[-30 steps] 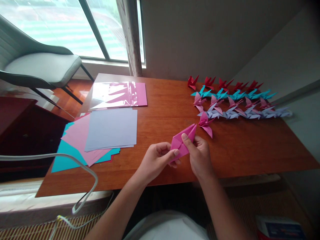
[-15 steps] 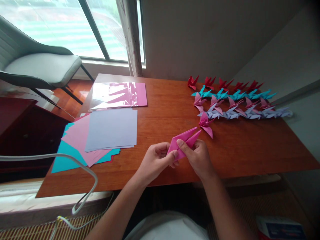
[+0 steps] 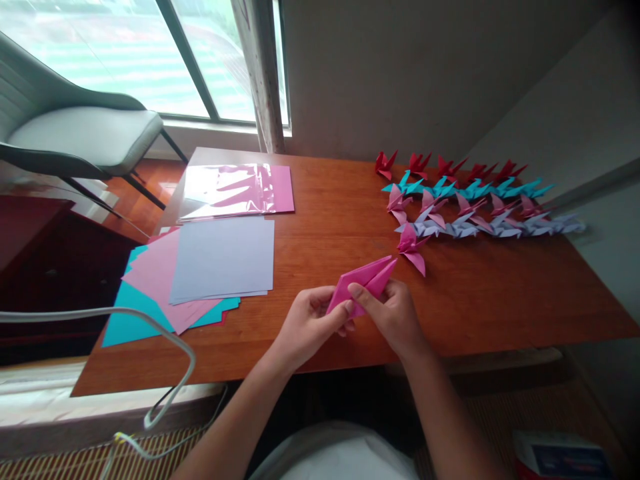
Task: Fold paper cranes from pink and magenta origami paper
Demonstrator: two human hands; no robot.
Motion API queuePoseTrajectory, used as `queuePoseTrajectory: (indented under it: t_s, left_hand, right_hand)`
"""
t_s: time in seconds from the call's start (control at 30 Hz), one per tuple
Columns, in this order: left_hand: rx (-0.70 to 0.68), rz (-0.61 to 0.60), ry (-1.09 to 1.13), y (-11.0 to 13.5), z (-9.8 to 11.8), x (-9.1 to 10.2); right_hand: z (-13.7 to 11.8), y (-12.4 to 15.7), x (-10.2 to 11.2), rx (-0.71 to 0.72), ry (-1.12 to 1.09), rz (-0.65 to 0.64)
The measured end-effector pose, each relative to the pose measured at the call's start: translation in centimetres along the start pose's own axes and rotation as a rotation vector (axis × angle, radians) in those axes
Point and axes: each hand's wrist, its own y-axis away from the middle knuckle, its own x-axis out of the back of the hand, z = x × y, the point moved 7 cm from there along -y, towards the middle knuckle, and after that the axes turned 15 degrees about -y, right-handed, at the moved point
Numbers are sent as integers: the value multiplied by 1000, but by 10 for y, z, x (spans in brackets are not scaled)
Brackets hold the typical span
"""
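Both hands pinch a half-folded pink origami piece (image 3: 367, 280) just above the near edge of the wooden table (image 3: 330, 213). My left hand (image 3: 310, 323) grips its lower left end with closed fingers. My right hand (image 3: 393, 317) holds the right side, thumb pressed across the paper. The piece's two pointed tips aim up and right, toward a lone finished pink crane (image 3: 411, 245).
Rows of finished cranes, red (image 3: 445, 165), teal (image 3: 465, 189), pink and lavender (image 3: 495, 227), lie at the far right. A stack of flat coloured sheets (image 3: 200, 267) and a clear packet of pink paper (image 3: 235, 190) lie left. A grey chair (image 3: 80, 137) stands by the window; a white cable (image 3: 165, 347) hangs at lower left.
The pink piece has flattened and stretched into a longer, narrower shape. My right thumb has slid down and left along it, and both hands have shifted slightly left.
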Motion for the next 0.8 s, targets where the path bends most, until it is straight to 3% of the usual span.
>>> queuePoseTrajectory:
  t_s: [0.27,0.67,0.8]
  left_hand:
    - [-11,-28,19,-1,0,-4]
    - [-17,-28,53,-2,-1,-2]
    - [-23,-34,40,-1,-1,-3]
  right_hand:
    - [-11,0,0,108,188,-60]
    - [-6,-1,-2,74,100,-65]
    - [3,-2,1,8,-84,-36]
